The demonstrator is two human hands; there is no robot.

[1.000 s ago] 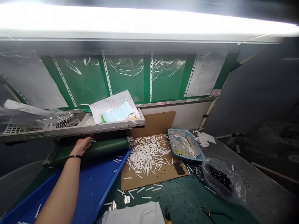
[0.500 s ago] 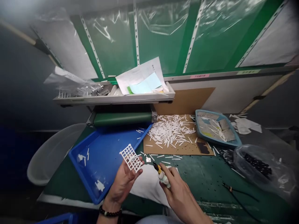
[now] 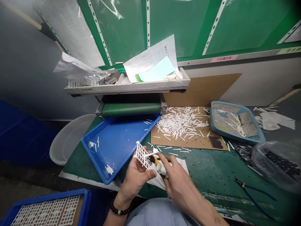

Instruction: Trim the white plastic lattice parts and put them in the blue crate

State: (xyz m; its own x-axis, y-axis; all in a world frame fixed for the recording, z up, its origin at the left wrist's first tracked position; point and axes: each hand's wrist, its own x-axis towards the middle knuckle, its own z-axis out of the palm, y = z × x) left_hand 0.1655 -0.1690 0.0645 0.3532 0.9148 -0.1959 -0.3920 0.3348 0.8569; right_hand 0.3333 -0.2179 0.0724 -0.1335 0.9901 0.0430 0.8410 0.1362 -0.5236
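My left hand [image 3: 138,174] is closed on a small white plastic grid [image 3: 141,154], held tilted above the front of the bench. From the grid a thin white stick [image 3: 152,153] sticks out toward my right hand. My right hand [image 3: 175,172] wraps round nippers with a black head, a yellow band and pale wrapped handles [image 3: 160,168]. The black jaws [image 3: 151,159] meet the grid near the stick's base; whether they are closed on it cannot be made out. Under both hands lies a white cloth [image 3: 183,163].
A blue tray [image 3: 117,141] holds several white scraps. White sticks [image 3: 178,122] are heaped on cardboard [image 3: 197,143] behind my hands. A light-blue basket [image 3: 255,138], a clear bag with black pieces [image 3: 258,153] and dark-handled pliers [image 3: 255,194] sit rightward. Finished-looking grids [image 3: 47,212] fill a lower-left crate.
The nippers have moved left and now reach the grid, where before they were apart from it. My left hand has turned the grid. The view has shifted, showing the lower-left crate.
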